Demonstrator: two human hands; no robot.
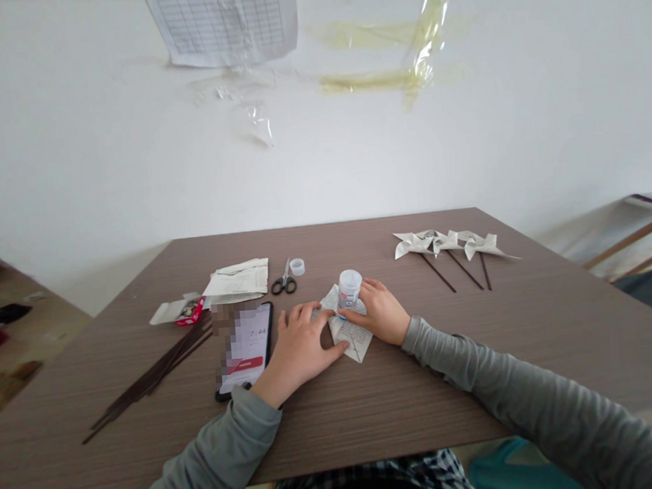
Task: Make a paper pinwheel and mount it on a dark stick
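In the middle of the table lies a piece of printed paper (356,341) with cut or creased diagonal lines. My right hand (385,312) is wrapped round a small clear bottle (350,287) with a white top, which stands on or just over the paper. My left hand (302,343) rests at the paper's left side, fingers spread, with its fingertips touching the paper's edge. Whether the bottle's lower end touches the paper I cannot tell.
Left of my hands are a phone (248,347), brown sticks (145,376), a small red box (190,311) and stacked paper pieces (238,280). Scissors (284,283) and a round cap (297,266) lie further back. Several paper pinwheels (449,242) on sticks lie back right, before the wall.
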